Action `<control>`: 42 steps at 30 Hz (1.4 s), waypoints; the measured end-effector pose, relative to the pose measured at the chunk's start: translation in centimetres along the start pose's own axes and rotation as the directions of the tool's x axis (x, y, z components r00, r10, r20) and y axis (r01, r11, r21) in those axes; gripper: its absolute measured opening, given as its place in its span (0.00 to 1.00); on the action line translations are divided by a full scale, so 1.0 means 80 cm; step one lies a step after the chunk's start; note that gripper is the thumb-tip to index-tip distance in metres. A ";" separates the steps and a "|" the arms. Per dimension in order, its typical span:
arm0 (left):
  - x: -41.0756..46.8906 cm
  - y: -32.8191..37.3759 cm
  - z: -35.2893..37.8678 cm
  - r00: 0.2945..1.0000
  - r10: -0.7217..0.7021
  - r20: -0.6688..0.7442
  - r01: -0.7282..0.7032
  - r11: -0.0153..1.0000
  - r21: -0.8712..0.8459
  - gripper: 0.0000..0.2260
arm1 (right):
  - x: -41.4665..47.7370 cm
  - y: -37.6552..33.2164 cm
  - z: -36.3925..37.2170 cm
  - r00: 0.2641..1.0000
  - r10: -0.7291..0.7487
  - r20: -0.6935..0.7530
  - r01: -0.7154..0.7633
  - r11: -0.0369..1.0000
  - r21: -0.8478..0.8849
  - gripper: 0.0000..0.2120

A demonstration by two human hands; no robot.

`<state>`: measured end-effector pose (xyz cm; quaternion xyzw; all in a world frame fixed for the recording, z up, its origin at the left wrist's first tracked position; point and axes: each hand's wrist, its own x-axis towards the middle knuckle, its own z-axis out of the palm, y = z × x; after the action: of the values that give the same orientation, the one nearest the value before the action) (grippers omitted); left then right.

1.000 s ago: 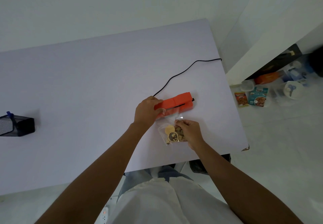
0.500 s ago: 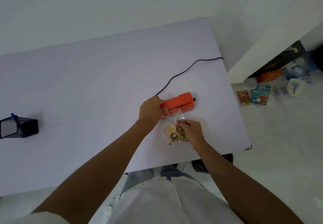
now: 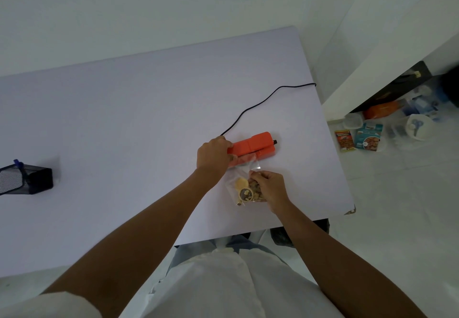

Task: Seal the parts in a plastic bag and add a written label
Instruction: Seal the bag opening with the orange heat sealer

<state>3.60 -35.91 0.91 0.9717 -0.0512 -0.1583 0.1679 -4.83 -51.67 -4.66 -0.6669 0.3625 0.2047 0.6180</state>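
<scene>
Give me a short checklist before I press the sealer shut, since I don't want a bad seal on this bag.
1. Bag mouth in the sealer: ok. The top edge of the plastic bag lies in the slot of the orange sealer.
2. Parts away from the seal line: ok. The parts sit low in the bag.
3. Sealer held: ok. The left hand rests on its near end.
4. Bag held: ok. The right hand holds it.
5. Bag edge flat, no creases: cannot tell.
6. Power: cannot tell. The cord runs off the table edge.
</scene>
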 end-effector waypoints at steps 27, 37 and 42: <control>0.002 0.006 -0.002 0.999 -0.005 0.034 0.004 1.000 0.015 0.12 | -0.001 -0.003 -0.002 1.000 0.012 -0.003 -0.012 1.000 0.023 0.09; -0.027 -0.015 -0.003 0.995 -0.048 -0.090 0.016 0.944 -0.331 0.13 | -0.006 0.000 0.002 1.000 0.003 -0.003 -0.003 0.999 0.053 0.08; -0.062 -0.041 -0.009 0.975 -0.060 -0.216 -0.060 0.858 -0.510 0.14 | -0.008 0.002 -0.002 1.000 0.012 -0.004 -0.011 0.999 0.046 0.11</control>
<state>-0.71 -31.88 1.86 0.9033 0.0118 -0.0557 0.4252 -5.36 -51.64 -4.28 -0.6509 0.3724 0.1983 0.6312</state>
